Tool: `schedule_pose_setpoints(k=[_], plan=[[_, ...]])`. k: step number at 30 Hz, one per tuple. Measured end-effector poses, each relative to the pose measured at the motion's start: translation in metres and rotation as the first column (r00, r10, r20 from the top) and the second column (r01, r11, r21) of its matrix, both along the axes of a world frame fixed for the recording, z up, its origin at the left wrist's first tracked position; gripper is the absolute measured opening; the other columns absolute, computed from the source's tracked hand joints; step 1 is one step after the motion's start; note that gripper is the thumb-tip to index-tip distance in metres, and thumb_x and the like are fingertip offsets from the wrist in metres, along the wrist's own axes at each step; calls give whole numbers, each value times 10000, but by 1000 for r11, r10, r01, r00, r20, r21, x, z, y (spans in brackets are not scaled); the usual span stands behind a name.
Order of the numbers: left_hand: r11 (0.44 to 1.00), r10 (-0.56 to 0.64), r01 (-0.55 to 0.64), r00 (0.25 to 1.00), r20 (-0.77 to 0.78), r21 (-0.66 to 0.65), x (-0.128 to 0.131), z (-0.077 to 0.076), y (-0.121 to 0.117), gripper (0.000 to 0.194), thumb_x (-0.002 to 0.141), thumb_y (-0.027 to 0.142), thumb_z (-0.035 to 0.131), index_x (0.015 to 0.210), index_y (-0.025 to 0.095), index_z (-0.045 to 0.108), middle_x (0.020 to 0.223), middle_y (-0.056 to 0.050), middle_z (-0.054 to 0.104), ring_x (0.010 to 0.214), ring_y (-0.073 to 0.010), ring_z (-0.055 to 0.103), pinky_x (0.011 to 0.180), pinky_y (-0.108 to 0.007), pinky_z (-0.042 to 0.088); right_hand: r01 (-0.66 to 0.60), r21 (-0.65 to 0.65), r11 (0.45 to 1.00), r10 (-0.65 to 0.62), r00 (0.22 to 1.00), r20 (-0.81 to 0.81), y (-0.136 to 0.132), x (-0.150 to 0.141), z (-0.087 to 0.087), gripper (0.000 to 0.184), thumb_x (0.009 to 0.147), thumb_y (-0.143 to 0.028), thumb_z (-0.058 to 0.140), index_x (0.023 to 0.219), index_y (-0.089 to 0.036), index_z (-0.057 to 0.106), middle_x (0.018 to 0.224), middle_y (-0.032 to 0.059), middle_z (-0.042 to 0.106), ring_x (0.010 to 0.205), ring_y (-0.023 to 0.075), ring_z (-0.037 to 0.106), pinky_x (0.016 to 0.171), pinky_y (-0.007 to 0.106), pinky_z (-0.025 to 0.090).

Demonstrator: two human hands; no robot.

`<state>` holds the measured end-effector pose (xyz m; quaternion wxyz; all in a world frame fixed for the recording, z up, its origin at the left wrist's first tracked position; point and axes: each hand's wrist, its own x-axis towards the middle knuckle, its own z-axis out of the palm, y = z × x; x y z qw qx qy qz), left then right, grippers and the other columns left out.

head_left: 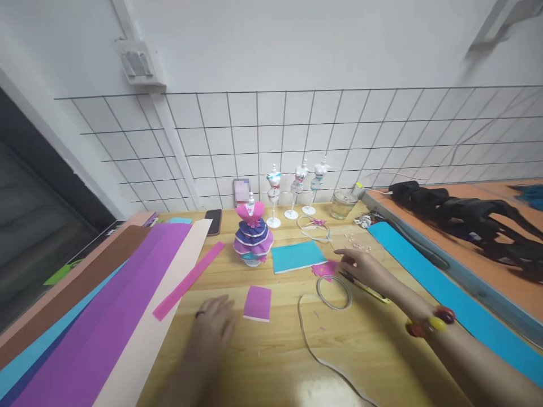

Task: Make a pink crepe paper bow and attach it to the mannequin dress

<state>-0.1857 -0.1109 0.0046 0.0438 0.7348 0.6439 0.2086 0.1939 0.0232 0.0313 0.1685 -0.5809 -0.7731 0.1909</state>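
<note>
While the left hand (pixel 215 316) spreads open, blurred, at seven o'clock from the dressed mannequin (pixel 253 234), the right hand (pixel 360 268) curls beside the pink scrap (pixel 324 269) at four o'clock, and whether it grips anything I can't tell! That scrap looks featherlight, floppy, probably easily torn: pinch it gently at its nine o'clock edge.

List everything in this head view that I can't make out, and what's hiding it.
Left hand, head view: motion blur hides whether it touches the table.
Right hand, head view: its own back covers the palm, so whether it holds something small is unclear.
Propped screen, head view: pixelation and small size make it unreadable.
White cord, head view: cut off by the bottom edge.
Purple sheet, head view: likewise.
</note>
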Motion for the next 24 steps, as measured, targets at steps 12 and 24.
schedule_pose_setpoints(k=[12,24], plan=[[847,483,-487,872,-76,-211,-94,7,99,253,683,330,600,850,148,654,886,-123,661,867,-256,589,722,-304,406,-33,-40,999,27,989,-142,-49,10,-31,352,786,-433,514,1044,-235,649,1092,60,655,992,295,606,717,323,546],[929,347,-328,933,95,-172,-83,23,57,159,773,184,472,780,177,631,785,-19,644,751,-147,570,665,-241,392,-206,-63,977,197,973,-123,-69,-40,-7,329,801,-431,511,1043,-251,644,999,62,690,844,233,656,632,286,545]])
